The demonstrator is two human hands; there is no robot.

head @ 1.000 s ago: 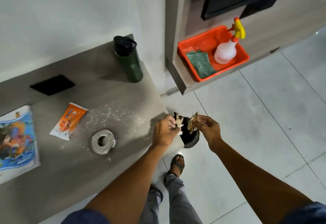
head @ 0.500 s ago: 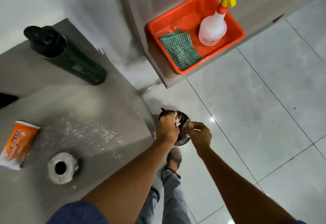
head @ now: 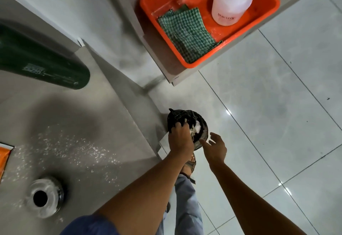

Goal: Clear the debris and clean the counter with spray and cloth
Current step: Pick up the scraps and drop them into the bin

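Orange tray (head: 266,15): one cloth (head: 187,34), one spray bottle (head: 232,1)

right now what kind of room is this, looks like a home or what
Probably a home or a small office corner, not certain: a grey counter over a glossy tiled floor, a small bin with a black liner beside it, and an orange tub with a spray bottle and checked cloth.

I count one spray bottle (head: 232,3) and one cloth (head: 187,32) in the tray (head: 266,15); two hands above one bin (head: 187,118)
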